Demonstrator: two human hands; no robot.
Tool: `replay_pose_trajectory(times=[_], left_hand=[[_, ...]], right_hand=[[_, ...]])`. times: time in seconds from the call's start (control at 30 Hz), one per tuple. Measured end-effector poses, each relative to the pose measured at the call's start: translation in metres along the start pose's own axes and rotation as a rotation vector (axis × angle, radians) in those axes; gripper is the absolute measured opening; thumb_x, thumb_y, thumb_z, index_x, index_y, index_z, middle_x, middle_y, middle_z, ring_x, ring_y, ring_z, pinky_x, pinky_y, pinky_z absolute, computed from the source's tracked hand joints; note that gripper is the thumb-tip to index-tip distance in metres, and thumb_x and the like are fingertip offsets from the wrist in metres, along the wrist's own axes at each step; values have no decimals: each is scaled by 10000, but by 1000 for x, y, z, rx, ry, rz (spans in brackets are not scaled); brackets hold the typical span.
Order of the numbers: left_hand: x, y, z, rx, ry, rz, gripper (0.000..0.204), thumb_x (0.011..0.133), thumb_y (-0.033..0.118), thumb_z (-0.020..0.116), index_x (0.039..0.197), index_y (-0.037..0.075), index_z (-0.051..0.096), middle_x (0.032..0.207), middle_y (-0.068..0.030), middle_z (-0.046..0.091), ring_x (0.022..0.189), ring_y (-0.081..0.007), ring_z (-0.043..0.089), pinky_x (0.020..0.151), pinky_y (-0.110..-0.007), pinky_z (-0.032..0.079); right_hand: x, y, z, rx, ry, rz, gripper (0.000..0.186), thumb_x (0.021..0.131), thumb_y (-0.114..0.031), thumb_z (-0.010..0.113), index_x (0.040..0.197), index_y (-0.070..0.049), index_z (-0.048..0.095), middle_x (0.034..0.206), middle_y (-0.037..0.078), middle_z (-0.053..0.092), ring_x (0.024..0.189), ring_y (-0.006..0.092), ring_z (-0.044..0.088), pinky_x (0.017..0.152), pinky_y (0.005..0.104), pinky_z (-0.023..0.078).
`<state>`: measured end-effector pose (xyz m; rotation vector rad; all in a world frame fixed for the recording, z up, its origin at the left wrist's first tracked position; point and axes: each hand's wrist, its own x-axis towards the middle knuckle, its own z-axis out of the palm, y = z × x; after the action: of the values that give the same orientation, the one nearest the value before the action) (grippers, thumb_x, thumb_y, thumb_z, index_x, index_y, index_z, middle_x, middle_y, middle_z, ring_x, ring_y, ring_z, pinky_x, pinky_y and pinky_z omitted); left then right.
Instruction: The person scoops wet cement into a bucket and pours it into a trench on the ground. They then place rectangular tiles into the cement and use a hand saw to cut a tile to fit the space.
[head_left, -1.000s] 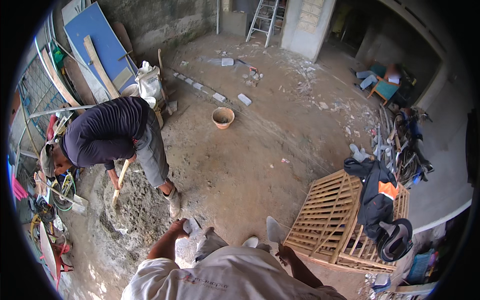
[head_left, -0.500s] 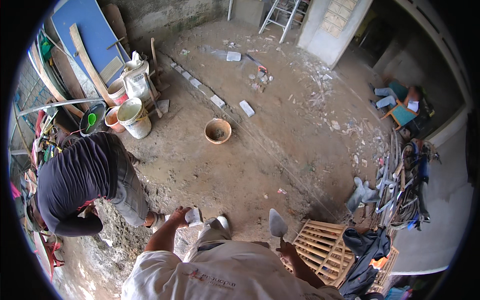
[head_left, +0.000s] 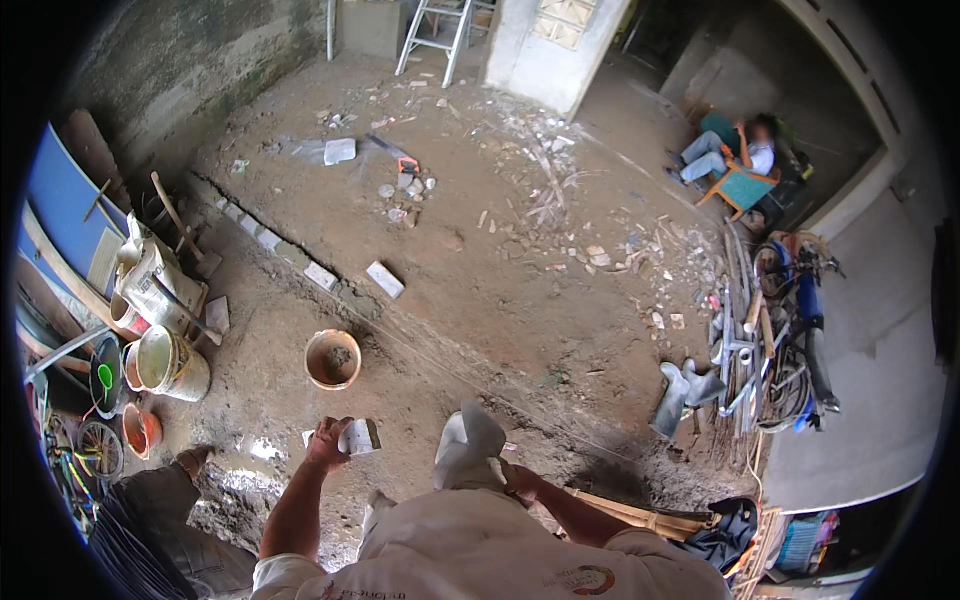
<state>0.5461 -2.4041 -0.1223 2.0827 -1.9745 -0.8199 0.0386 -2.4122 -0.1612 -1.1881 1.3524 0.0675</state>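
Observation:
My left hand [head_left: 326, 444] is closed on a pale rectangular block [head_left: 359, 437], held out ahead of my left leg. Beyond it on the ground stands a round basin [head_left: 333, 360] with some grey mortar inside. My right hand [head_left: 519, 482] is curled beside my right knee. The trowel it grips shows plainly in the earlier frame; now its blade is hard to make out against my pale trouser leg and boot [head_left: 472, 437]. A row of pale blocks [head_left: 268, 239] lies along a narrow trench, with a loose block [head_left: 385, 280] to its right.
A co-worker [head_left: 170, 520] is at the lower left. Buckets [head_left: 172, 364], a sack [head_left: 158, 285] and leaning boards crowd the left. A saw [head_left: 405, 163] and rubble lie farther off. Rubber boots [head_left: 683, 397], pipes and a bicycle line the right. Someone sits on a chair [head_left: 741, 187].
My view has swung right and I have moved forward, nearer the basin. My left hand has carried the block forward. My right hand has come in by my knee. The co-worker has slipped toward the lower-left edge.

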Motion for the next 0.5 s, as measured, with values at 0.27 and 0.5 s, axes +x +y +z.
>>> replay_pose_trajectory(times=[0.27,0.5], left_hand=[[37,-18,-52,-197,143,-285,922,536,85,875,1383,190,526,1225,-138,542,1198,-352,505,1042,-431,455],[98,-52,-69,-259,136,-451,829,619,42,798,1389,181,521,1261,-154,545,1223,-363,510,1058,-412,454]], right_hand=[[68,-100,-97,107,-306,138,582,736,-192,752,1274,-36,597,1127,109,665,1032,201,599,917,347,493],[139,-232,-158,-109,-394,162,535,817,-221,721,1302,-42,585,1117,117,678,1004,190,620,875,370,512]])
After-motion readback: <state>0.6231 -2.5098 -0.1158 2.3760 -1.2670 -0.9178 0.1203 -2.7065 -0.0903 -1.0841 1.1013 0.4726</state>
